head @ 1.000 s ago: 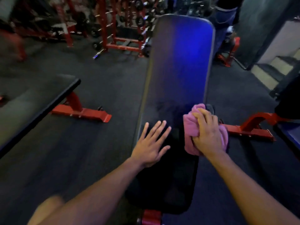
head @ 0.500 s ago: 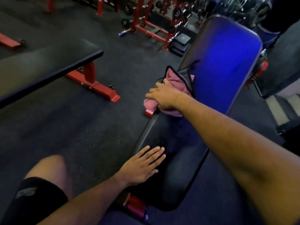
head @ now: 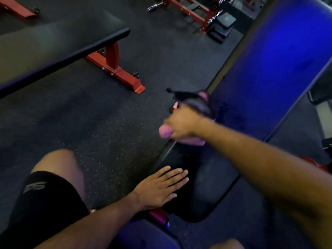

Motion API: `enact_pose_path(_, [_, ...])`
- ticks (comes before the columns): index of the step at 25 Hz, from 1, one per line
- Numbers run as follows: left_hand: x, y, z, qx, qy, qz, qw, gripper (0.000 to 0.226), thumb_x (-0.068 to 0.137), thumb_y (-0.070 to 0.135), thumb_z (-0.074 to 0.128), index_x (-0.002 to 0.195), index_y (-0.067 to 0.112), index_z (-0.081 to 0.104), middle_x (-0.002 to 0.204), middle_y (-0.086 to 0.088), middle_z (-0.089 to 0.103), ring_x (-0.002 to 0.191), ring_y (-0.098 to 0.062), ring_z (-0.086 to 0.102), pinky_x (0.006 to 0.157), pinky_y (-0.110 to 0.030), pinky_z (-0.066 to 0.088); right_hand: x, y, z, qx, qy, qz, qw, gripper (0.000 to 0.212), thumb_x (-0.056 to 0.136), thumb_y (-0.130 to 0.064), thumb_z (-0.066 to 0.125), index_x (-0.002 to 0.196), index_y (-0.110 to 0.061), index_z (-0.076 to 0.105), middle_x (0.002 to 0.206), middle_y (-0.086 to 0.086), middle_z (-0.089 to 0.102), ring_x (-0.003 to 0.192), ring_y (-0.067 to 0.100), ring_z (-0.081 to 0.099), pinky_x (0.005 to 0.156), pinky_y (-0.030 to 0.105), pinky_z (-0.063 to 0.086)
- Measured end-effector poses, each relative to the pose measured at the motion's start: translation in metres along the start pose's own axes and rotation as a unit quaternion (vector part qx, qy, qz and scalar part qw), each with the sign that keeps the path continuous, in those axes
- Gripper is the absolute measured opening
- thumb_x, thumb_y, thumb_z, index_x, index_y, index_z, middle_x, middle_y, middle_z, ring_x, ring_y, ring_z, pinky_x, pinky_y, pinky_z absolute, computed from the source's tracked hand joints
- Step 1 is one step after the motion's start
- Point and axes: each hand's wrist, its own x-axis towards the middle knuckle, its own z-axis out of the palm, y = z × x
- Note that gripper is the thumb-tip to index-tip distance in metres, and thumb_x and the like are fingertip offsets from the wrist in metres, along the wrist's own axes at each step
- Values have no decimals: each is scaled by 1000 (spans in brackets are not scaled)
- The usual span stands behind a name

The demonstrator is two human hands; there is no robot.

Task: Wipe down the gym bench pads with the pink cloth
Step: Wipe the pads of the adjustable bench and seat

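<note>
Cloth (head: 166,132), pink and bunched, sits in your right hand (head: 183,124) at the left edge of the long padded table (head: 269,72); your fingers curl round it, though blur hides the exact grip. Your left hand (head: 159,187) lies flat on the table's near dark pad, fingers straight and close together. Left of that edge, speckled rubber floor (head: 107,123) stretches open to a second bench (head: 53,45) on a red steel frame.

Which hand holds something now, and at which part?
The right hand grips the bunched pink cloth around its middle; the left hand holds nothing.
</note>
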Motion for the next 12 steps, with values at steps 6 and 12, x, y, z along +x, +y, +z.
enact_pose_path(6, [3,1,-3,-4,-13,-9,1000,73,108,48,43,168,18,13,176,-3,7,162,-20,9,130,-43,7,3,30,10,-4,49,85,995,35,84,-55,54,104,-27,62,107,0,73,104,29,62,99,47,35])
enact_pose_path(12, [2,1,-10,-6,-38,-7,999,73,109,46,42,168,18,11,176,-4,2,162,-21,1,130,-44,2,-1,-23,20,40,48,-6,998,32,87,-49,60,110,-27,59,111,1,71,108,29,61,95,43,37])
